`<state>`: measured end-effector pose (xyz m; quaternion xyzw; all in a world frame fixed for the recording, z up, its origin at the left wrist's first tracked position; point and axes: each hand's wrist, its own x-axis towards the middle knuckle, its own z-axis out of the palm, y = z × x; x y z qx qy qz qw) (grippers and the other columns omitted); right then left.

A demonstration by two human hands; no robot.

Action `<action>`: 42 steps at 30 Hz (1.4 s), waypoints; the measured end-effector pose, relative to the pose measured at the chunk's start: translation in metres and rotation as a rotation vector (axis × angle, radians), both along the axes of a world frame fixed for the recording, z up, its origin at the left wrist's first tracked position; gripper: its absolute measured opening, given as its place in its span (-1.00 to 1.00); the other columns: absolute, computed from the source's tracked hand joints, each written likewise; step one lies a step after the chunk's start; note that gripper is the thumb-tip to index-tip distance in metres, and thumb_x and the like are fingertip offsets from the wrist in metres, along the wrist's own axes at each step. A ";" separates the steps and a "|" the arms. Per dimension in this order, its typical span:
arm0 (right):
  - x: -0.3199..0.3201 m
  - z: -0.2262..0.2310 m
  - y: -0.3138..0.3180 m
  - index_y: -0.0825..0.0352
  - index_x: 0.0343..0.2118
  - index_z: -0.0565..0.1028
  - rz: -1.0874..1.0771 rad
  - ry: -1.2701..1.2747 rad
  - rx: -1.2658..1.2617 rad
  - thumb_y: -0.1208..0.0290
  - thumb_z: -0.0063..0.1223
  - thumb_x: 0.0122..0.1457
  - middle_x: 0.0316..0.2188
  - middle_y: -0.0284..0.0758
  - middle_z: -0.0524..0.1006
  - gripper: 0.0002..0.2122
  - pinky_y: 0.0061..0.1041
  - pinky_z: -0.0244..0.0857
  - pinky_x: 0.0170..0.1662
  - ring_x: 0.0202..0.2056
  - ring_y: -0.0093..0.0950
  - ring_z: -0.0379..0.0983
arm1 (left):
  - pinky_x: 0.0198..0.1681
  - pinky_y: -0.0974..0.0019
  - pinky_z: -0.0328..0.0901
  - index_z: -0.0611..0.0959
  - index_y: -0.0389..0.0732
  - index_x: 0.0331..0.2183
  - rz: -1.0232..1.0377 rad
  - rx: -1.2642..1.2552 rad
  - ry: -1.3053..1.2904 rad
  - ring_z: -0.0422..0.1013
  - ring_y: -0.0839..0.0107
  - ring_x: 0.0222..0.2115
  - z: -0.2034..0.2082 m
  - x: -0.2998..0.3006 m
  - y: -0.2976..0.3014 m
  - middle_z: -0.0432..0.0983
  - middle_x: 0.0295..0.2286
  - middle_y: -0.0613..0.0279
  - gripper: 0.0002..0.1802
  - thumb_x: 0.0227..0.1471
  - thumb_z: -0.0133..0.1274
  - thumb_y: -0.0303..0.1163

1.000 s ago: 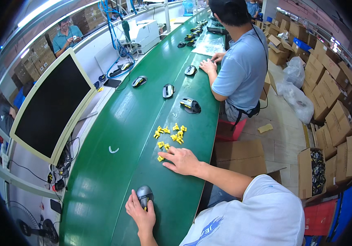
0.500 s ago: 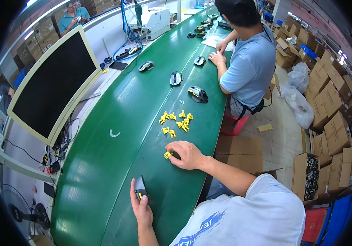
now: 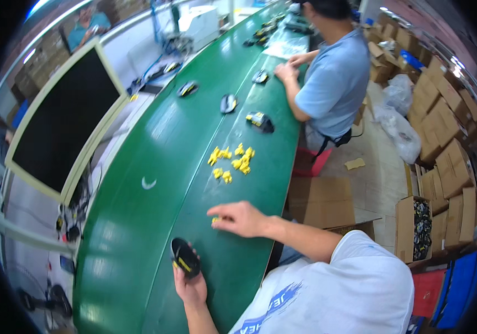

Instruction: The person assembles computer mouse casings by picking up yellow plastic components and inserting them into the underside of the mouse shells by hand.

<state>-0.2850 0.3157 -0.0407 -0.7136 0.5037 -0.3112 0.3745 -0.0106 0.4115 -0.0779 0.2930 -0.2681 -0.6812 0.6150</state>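
My left hand (image 3: 193,288) is closed around a black computer mouse (image 3: 185,258) with a yellow strip, held tilted above the green work surface (image 3: 121,250). To its upper right, my right hand (image 3: 244,219) pinches a small yellow plastic part (image 3: 215,220) between thumb and fingers, which partly hide it. Hand and mouse are apart. Beyond the right hand lie several loose yellow plastic parts (image 3: 242,162) in small groups. Farther up the surface sit a black mouse with yellow trim (image 3: 259,121), a grey-and-black mouse (image 3: 228,103) and another mouse (image 3: 187,88).
A co-worker in a blue shirt (image 3: 333,83) works at the far right edge. A monitor (image 3: 66,122) stands along the left. A white curved piece (image 3: 149,183) lies on the green surface. Cardboard boxes (image 3: 443,131) and plastic bags (image 3: 399,131) line the right side.
The mouse in my left hand has turned, so its dark side now shows more. My right hand, keeping the yellow part, has shifted slightly left and nearer me. The view has moved a little.
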 end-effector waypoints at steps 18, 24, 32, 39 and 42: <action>0.023 0.022 0.030 0.45 0.22 0.54 0.286 -0.771 0.443 0.67 0.17 0.34 -0.02 -0.32 0.62 -0.61 -0.56 0.48 0.04 -0.05 -0.59 0.58 | 0.45 -0.09 0.20 0.11 -0.13 0.51 -0.249 -0.034 0.230 0.23 0.00 0.40 0.013 -0.004 -0.014 0.28 0.36 0.01 0.15 -0.08 0.17 -0.67; 0.037 0.036 0.040 0.33 0.04 0.70 0.234 -0.358 0.147 0.67 0.19 0.26 -0.21 -0.27 0.64 -0.69 -0.54 0.47 -0.13 -0.21 -0.54 0.58 | 0.43 -0.07 0.26 0.21 -0.13 0.47 -0.195 0.014 0.187 0.23 0.03 0.41 0.010 -0.005 -0.012 0.29 0.36 0.03 0.13 -0.13 0.20 -0.79; 0.051 0.020 0.042 0.28 -0.14 0.74 0.195 -0.083 -0.387 0.58 0.41 0.13 -0.32 -0.33 0.68 -0.78 -0.46 0.50 -0.30 -0.36 -0.41 0.63 | 0.45 -0.13 0.22 0.24 -0.09 0.45 -0.206 -0.049 0.119 0.21 -0.07 0.41 0.006 -0.011 -0.012 0.33 0.34 0.03 0.12 -0.08 0.35 -0.71; 0.051 0.004 0.046 0.32 -0.22 0.70 0.196 -0.104 -0.510 0.58 0.43 0.12 -0.28 -0.30 0.73 -0.84 -0.46 0.60 -0.29 -0.32 -0.36 0.71 | 0.42 -0.11 0.27 0.27 -0.14 0.43 -0.225 -0.113 -0.046 0.25 -0.05 0.39 0.003 -0.012 -0.013 0.35 0.32 0.01 0.12 -0.12 0.39 -0.70; 0.050 0.010 0.045 0.32 -0.20 0.71 0.217 -0.083 -0.406 0.59 0.43 0.12 -0.26 -0.27 0.74 -0.82 -0.47 0.59 -0.30 -0.30 -0.35 0.72 | 0.41 -0.08 0.27 0.28 -0.15 0.42 -0.223 -0.093 -0.047 0.27 -0.04 0.38 0.005 -0.014 -0.011 0.36 0.31 0.02 0.12 -0.13 0.40 -0.72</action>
